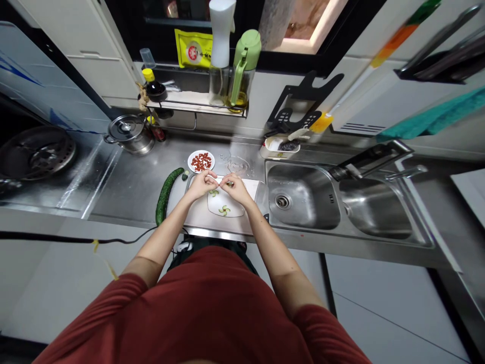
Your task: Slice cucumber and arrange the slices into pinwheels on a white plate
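Note:
Above a white plate [215, 206], my left hand [203, 185] and my right hand [235, 189] meet with fingertips pinched close together. What the fingertips hold is too small to make out; a bit of green shows by my right fingers, and I cannot tell if it is held or lies behind them. Curved green cucumber slices form a pinwheel [224, 210] near the plate's front, and another green group [214, 193] lies below my left fingers. The plate rests on a pale cutting board [197, 215]. Left of the board lies a long whole cucumber [165, 197].
A small white dish [190, 163] of chopped red pieces sits behind my left hand, near a cucumber end [185, 177]. To the right is a double sink [303, 202] with a faucet [405, 173]. A lidded pot [131, 134] stands back left, below a shelf of bottles.

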`<state>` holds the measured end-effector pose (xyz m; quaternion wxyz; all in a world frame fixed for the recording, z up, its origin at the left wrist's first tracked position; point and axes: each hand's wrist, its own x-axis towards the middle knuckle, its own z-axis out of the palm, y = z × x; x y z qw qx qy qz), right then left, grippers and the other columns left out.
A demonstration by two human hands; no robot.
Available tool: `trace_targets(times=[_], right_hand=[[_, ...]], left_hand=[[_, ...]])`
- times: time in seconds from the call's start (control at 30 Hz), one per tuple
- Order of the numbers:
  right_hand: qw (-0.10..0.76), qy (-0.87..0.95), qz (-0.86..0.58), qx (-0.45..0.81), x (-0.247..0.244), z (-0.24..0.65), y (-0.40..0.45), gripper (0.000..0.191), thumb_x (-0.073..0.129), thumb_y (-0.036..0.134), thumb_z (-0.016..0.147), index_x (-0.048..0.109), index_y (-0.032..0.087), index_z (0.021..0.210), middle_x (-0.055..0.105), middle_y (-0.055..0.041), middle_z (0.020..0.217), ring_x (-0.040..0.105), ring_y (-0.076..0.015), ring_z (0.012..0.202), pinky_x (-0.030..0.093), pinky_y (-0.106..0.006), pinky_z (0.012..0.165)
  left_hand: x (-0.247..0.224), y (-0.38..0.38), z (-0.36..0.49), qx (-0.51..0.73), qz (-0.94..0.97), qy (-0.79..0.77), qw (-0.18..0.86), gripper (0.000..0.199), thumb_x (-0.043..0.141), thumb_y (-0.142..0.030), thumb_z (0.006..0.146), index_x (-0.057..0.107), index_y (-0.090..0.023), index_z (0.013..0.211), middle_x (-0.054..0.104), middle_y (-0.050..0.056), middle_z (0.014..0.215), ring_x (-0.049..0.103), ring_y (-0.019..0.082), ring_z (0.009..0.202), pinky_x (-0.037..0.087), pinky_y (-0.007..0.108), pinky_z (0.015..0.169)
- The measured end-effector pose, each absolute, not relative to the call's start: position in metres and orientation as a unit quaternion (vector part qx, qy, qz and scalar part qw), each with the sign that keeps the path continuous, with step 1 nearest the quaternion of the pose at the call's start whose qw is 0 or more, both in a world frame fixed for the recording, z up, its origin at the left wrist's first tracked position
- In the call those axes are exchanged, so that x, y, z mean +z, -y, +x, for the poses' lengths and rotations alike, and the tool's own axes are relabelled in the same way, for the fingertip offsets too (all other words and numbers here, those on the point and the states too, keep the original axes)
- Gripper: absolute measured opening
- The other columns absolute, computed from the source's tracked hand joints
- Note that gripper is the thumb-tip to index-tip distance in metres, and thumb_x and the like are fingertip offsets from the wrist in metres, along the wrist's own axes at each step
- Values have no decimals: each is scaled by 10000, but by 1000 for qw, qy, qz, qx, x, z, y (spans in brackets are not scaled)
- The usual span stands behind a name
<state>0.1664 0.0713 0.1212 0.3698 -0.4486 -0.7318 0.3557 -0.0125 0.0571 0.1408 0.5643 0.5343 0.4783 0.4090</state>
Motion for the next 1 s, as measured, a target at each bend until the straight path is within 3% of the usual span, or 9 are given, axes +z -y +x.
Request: trace_targets(times=[0.5, 0.7, 1.0], right_hand=[[355, 719, -441, 404, 99, 160, -75, 91, 629, 279, 740, 670, 214, 692, 656, -10, 791, 574, -176, 845, 391, -333, 843], [319, 716, -508, 358, 80, 154, -69, 69, 623, 264, 746, 671, 222, 719, 640, -13, 858, 528, -189, 906, 334, -356, 902], [210, 734, -571, 300, 48, 144, -60, 146, 578, 317, 804, 675, 216, 763, 597, -46, 945, 428, -234, 983, 275, -392, 873]], left_hand=[[118, -59, -24, 407, 476, -502, 596, 320, 651, -230, 629, 527, -161, 915, 667, 5, 717, 639, 132, 723, 457, 257, 729], [84, -59, -31, 420, 487, -578, 502, 296, 638, -237, 617, 549, -168, 891, 602, -25, 677, 560, 98, 636, 416, 219, 658], [59, -43, -31, 324, 557, -673, 363, 223, 661, -252, 642, 613, -197, 853, 580, -17, 706, 477, 121, 589, 334, 245, 614]])
